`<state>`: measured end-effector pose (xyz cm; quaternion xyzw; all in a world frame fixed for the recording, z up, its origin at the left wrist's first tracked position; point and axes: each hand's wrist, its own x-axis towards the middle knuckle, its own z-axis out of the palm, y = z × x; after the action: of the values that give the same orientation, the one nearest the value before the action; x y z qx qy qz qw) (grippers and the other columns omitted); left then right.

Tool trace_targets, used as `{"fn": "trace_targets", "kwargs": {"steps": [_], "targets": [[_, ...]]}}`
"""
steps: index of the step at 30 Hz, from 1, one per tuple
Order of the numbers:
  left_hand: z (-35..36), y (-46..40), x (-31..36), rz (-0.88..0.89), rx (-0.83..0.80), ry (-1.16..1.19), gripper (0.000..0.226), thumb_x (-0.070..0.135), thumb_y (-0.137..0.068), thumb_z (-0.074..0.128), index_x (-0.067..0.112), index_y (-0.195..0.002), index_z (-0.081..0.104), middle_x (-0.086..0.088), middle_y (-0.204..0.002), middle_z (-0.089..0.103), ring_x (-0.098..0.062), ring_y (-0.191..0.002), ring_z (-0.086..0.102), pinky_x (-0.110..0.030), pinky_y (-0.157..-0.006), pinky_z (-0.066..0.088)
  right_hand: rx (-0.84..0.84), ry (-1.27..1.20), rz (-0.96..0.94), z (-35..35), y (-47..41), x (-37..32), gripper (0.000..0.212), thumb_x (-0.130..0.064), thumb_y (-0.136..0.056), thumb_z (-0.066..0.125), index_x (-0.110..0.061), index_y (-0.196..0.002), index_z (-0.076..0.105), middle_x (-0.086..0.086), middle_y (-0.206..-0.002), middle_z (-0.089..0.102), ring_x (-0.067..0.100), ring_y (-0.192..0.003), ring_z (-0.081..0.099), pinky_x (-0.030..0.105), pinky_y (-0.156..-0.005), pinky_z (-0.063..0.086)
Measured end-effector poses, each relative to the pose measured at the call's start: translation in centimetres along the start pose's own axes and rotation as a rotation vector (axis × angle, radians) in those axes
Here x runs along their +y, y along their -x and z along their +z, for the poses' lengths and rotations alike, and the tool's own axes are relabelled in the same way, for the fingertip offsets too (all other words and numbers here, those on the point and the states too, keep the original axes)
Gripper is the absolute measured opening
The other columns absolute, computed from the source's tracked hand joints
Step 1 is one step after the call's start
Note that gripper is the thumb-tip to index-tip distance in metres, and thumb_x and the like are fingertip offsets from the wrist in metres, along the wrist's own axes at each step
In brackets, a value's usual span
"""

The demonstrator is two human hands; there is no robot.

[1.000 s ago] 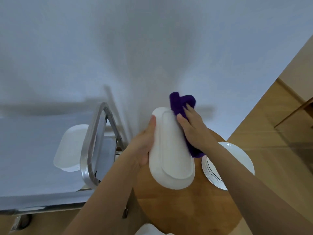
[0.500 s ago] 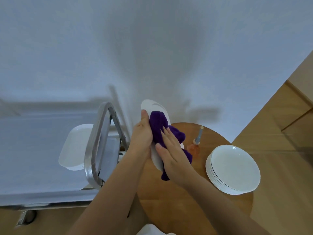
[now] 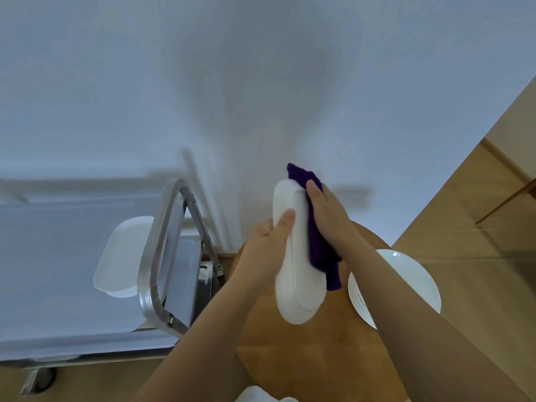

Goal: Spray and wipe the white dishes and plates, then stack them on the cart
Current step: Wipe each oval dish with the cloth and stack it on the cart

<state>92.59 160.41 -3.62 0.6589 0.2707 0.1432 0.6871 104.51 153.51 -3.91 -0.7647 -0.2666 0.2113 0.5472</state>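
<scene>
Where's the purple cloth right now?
Head view, centre-right: the purple cloth is pressed by the right hand against the white dish held by the left hand.

1. We hold the dish [image 3: 295, 256] above the round table [image 3: 304, 358], between our left hand [image 3: 265, 248] and right hand [image 3: 327, 219].
2. The cloth [image 3: 319, 245] lies between dish and right hand.
3. The plate stack [image 3: 406, 274] sits on the table's right.
4. The cart [image 3: 72, 285] stands left of the table, bearing another dish [image 3: 121, 256].

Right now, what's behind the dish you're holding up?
Behind the white dish, the right hand presses a purple cloth against its far side. The round wooden table lies below. How much of that face the cloth covers is hidden.
</scene>
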Motion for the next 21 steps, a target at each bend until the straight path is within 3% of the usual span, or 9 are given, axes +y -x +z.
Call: {"fn": "trace_targets", "kwargs": {"steps": [3,6,8,10,13,17,19,21], "targets": [[-0.8,-0.7,0.8,-0.069,0.091,0.129,0.030,0.046,-0.094,0.049,0.021,-0.083,0.062,0.011,-0.061,0.070,-0.004,-0.053,0.066,-0.016,-0.042,0.048,-0.023,-0.129,0.126,-0.1,0.9,1.0,0.033,-0.054,-0.094,0.035,-0.041,-0.121,0.049,-0.017,-0.111,0.060,0.003,-0.100,0.057,0.025,-0.081,0.046],[-1.3,-1.3,1.3,-0.070,0.229,0.159,0.031,0.046,-0.095,0.046,0.023,-0.077,0.054,0.020,-0.045,0.060,0.005,-0.039,0.056,-0.010,-0.030,0.036,-0.041,-0.134,0.124,0.8,2.2,1.8,0.013,-0.051,-0.094,0.038,-0.049,-0.099,0.050,-0.029,-0.084,0.063,-0.008,-0.077,0.061,0.011,-0.061,0.046],[-1.3,-1.7,1.4,-0.041,0.289,0.184,0.034,0.047,-0.096,0.044,0.022,-0.075,0.053,0.022,-0.043,0.057,0.007,-0.039,0.054,-0.009,-0.030,0.035,-0.044,-0.156,0.097,1.5,3.2,2.3,0.013,-0.045,-0.096,0.040,-0.045,-0.091,0.051,-0.028,-0.072,0.062,-0.007,-0.065,0.060,0.008,-0.055,0.046],[-1.0,-1.9,1.3,-0.010,0.335,0.208,0.039,0.046,-0.097,0.044,0.018,-0.071,0.052,0.018,-0.039,0.054,0.006,-0.037,0.052,-0.009,-0.032,0.034,-0.022,-0.172,0.089,2.3,3.9,2.9,0.017,-0.043,-0.097,0.039,-0.036,-0.093,0.054,-0.019,-0.080,0.063,-0.001,-0.073,0.060,0.014,-0.066,0.049],[0.3,-2.1,0.4,-0.023,0.458,0.340,0.040,0.044,-0.097,0.047,0.019,-0.066,0.046,0.015,-0.037,0.046,0.002,-0.038,0.048,-0.010,-0.036,0.036,0.095,-0.198,0.148,3.0,4.4,3.6,0.027,-0.042,-0.097,0.037,-0.029,-0.110,0.057,-0.002,-0.109,0.059,0.018,-0.100,0.058,0.035,-0.089,0.047],[2.4,-2.5,-0.2,-0.135,0.588,0.500,0.033,0.054,-0.094,0.043,0.027,-0.076,0.052,0.012,-0.071,0.060,-0.006,-0.067,0.057,-0.019,-0.052,0.044,0.354,-0.143,0.097,4.8,6.1,3.2,0.041,-0.045,-0.092,0.037,-0.026,-0.122,0.056,-0.006,-0.126,0.055,0.017,-0.122,0.044,0.035,-0.103,0.036],[3.3,-2.4,-0.4,-0.167,0.557,0.511,0.032,0.057,-0.093,0.042,0.031,-0.083,0.057,0.010,-0.078,0.064,-0.007,-0.073,0.062,-0.019,-0.058,0.048,0.397,-0.033,0.058,5.6,6.9,3.3,0.046,-0.049,-0.088,0.037,-0.028,-0.125,0.054,-0.007,-0.133,0.049,0.014,-0.128,0.035,0.029,-0.105,0.028],[3.9,-2.3,-0.9,-0.161,0.470,0.539,0.034,0.058,-0.092,0.043,0.029,-0.091,0.061,0.004,-0.088,0.069,-0.015,-0.084,0.066,-0.030,-0.074,0.054,0.401,-0.062,0.067,5.1,6.9,3.4,0.036,-0.044,-0.091,0.048,-0.030,-0.123,0.055,-0.004,-0.134,0.048,0.017,-0.127,0.036,0.034,-0.106,0.032]]}}
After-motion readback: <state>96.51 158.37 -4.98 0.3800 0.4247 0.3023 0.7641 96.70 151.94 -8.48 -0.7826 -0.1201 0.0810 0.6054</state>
